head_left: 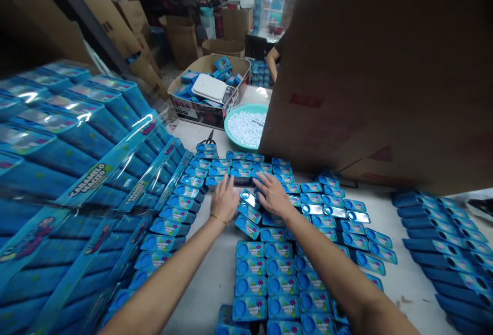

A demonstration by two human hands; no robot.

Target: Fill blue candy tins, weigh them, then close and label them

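My left hand reaches over the far rows of small blue boxes, its fingers stretched out and touching the near side of a blue box. Across from it, my right hand has its fingers spread over neighbouring boxes. A dark box side shows between the two sets of fingertips; I cannot tell whether either hand grips it. Just below lie a few tilted boxes, beside my right hand. Closer to me, more boxes stand upright in tight rows with their printed tops up.
Plastic-wrapped stacks of blue packages rise at the left. A large cardboard panel blocks the right rear. Behind the rows are pliers, a green basin of white pellets, and an open carton. More boxes stand at right.
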